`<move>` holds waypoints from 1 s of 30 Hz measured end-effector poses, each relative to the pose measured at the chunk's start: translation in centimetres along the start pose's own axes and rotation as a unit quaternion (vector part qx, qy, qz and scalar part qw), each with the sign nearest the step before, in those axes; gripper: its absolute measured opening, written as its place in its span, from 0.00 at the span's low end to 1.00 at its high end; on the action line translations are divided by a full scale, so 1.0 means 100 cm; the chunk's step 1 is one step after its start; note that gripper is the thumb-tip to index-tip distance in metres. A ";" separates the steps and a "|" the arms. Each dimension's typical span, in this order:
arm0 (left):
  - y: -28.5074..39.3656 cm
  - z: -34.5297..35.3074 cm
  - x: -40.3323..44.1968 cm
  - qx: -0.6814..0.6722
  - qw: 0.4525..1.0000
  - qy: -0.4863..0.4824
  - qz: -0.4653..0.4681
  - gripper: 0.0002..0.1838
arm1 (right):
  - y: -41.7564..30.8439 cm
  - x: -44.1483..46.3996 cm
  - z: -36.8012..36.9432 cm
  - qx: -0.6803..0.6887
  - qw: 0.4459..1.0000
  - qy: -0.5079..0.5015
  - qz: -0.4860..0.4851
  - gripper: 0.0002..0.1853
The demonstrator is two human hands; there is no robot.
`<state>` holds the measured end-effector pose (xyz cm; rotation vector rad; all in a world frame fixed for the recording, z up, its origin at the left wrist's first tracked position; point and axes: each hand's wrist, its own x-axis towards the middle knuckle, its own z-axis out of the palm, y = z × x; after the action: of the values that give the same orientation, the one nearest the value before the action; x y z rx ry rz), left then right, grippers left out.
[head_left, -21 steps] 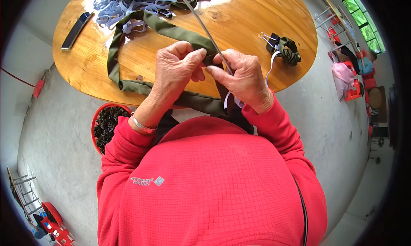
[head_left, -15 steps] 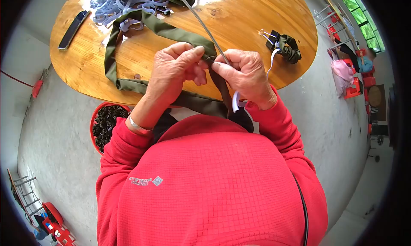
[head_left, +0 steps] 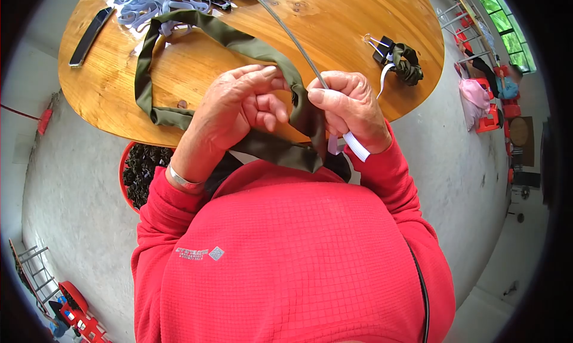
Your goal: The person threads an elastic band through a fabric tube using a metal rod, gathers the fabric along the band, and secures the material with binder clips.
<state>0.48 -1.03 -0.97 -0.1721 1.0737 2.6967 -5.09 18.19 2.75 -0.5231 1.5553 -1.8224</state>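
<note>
A long olive-green fabric tube (head_left: 239,43) loops over the wooden table (head_left: 95,92) and down past its near edge. My left hand (head_left: 242,104) is beside the fabric, its fingers curled but apart, with nothing visible between them. Between thumb and fingers my right hand (head_left: 349,107) pinches a thin metal rod (head_left: 286,30), which slants up to the left. A white elastic strip (head_left: 356,147) hangs below my right hand. The fabric passes close to my right fingertips; whether they also hold it is hidden.
Pale blue elastic strips (head_left: 143,6) lie at the table's far left, near a black phone-like object (head_left: 91,37). A black binder clip (head_left: 382,49) and a green scrunchie (head_left: 408,65) are at the right. A red basket (head_left: 124,175) of dark pieces stands on the floor.
My left hand has opened and moved down-left, away from the fabric. My right hand has shifted slightly right with the rod. More of the white elastic shows below it.
</note>
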 end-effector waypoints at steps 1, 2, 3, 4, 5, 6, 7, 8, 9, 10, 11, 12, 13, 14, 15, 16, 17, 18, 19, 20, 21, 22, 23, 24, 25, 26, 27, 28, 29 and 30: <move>-0.001 -0.002 0.000 0.000 1.000 -0.019 -0.020 0.11 | 0.000 0.000 0.000 0.008 1.000 0.001 0.007 0.07; -0.002 -0.004 0.001 0.000 0.998 -0.038 -0.040 0.12 | 0.000 0.000 -0.001 0.016 1.000 -0.002 0.008 0.07; -0.001 -0.002 0.000 0.008 0.999 -0.034 -0.042 0.12 | 0.000 0.000 -0.002 0.024 1.000 -0.005 0.008 0.07; 0.000 0.001 -0.001 0.016 0.998 -0.030 -0.045 0.12 | 0.000 0.000 -0.003 0.033 0.999 -0.008 0.008 0.07; 0.000 0.003 -0.002 0.023 0.998 -0.026 -0.048 0.12 | 0.000 0.000 -0.003 0.027 1.000 -0.006 0.007 0.07; -0.001 0.003 -0.001 0.019 0.999 -0.029 -0.033 0.12 | 0.000 0.000 -0.003 0.021 1.000 -0.004 0.007 0.07; -0.001 0.002 0.000 0.015 0.999 -0.032 -0.017 0.13 | 0.000 -0.001 -0.003 0.016 1.000 -0.003 0.008 0.07; -0.001 0.001 0.001 0.012 0.999 -0.035 -0.002 0.13 | 0.000 -0.001 -0.002 0.016 1.000 -0.002 0.011 0.06; -0.002 -0.001 0.002 0.006 0.999 -0.038 0.003 0.13 | 0.000 -0.001 -0.002 0.015 1.000 -0.002 0.014 0.06; -0.004 -0.003 0.004 0.001 0.999 -0.042 0.007 0.14 | 0.000 -0.002 -0.002 0.015 1.000 -0.001 0.017 0.06; -0.005 -0.005 0.006 -0.004 0.999 -0.046 0.012 0.15 | 0.000 -0.002 -0.002 0.017 1.000 -0.003 0.020 0.06; -0.004 -0.006 0.008 -0.029 0.998 -0.047 -0.004 0.15 | -0.001 -0.002 -0.003 0.019 1.000 -0.005 0.022 0.06; -0.003 -0.007 0.009 -0.054 0.997 -0.048 -0.020 0.16 | -0.001 -0.003 -0.004 0.021 0.999 -0.006 0.025 0.06; -0.003 -0.007 0.010 -0.079 0.995 -0.048 -0.037 0.17 | -0.001 -0.003 -0.004 0.025 0.999 -0.012 0.026 0.06; -0.003 -0.006 0.011 -0.081 0.996 -0.043 -0.024 0.19 | -0.001 -0.003 -0.004 0.029 0.999 -0.017 0.028 0.06; -0.004 -0.004 0.012 -0.082 0.996 -0.037 -0.010 0.21 | -0.001 -0.004 -0.004 0.033 0.999 -0.022 0.029 0.06; -0.005 -0.003 0.012 -0.084 0.996 -0.031 0.003 0.24 | -0.002 -0.004 -0.004 0.034 0.999 -0.024 0.032 0.06; -0.004 -0.004 0.012 -0.078 0.996 -0.043 0.015 0.24 | -0.002 -0.004 -0.004 0.035 0.998 -0.025 0.036 0.06; -0.002 -0.005 0.010 -0.071 0.996 -0.056 0.025 0.24 | -0.003 -0.005 -0.004 0.036 0.998 -0.026 0.039 0.07; 0.000 -0.007 0.009 -0.066 0.995 -0.068 0.035 0.25 | -0.003 -0.005 -0.004 0.007 0.999 -0.021 0.024 0.07; 0.002 -0.008 0.008 -0.076 0.995 -0.059 0.037 0.23 | -0.003 -0.005 -0.002 -0.021 1.000 -0.016 0.009 0.07; 0.006 -0.009 0.008 -0.085 0.994 -0.049 0.038 0.21 | -0.002 -0.005 -0.001 -0.049 0.999 -0.011 -0.006 0.07; 0.009 -0.010 0.008 -0.094 0.994 -0.039 0.040 0.19 | -0.002 -0.005 0.001 -0.056 0.998 -0.010 -0.012 0.08; 0.011 -0.011 0.009 -0.094 0.994 -0.031 0.052 0.18 | -0.002 -0.004 0.002 -0.063 0.998 -0.010 -0.018 0.08; 0.013 -0.011 0.011 -0.093 0.993 -0.025 0.065 0.18 | -0.002 -0.004 0.004 -0.069 0.997 -0.010 -0.026 0.09; 0.015 -0.012 0.012 -0.091 0.993 -0.018 0.077 0.17 | -0.001 -0.002 0.004 -0.014 0.999 -0.012 -0.033 0.09; 0.020 -0.015 0.012 -0.153 0.984 -0.056 0.065 0.17 | 0.001 0.001 0.002 0.042 0.998 -0.013 -0.041 0.10; 0.022 -0.014 0.013 -0.180 0.978 -0.084 0.071 0.17 | 0.005 0.004 -0.001 0.097 0.994 -0.015 -0.050 0.11; 0.024 -0.013 0.014 -0.207 0.969 -0.111 0.077 0.17 | 0.008 0.006 -0.006 0.111 0.993 -0.014 -0.033 0.14; 0.025 -0.012 0.015 -0.233 0.959 -0.138 0.083 0.17 | 0.008 0.006 -0.005 0.105 0.994 -0.011 -0.020 0.14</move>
<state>-1.59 -3.36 -0.44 0.2210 0.3772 2.9650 -5.69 18.06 1.81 -0.4756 1.3278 -1.9767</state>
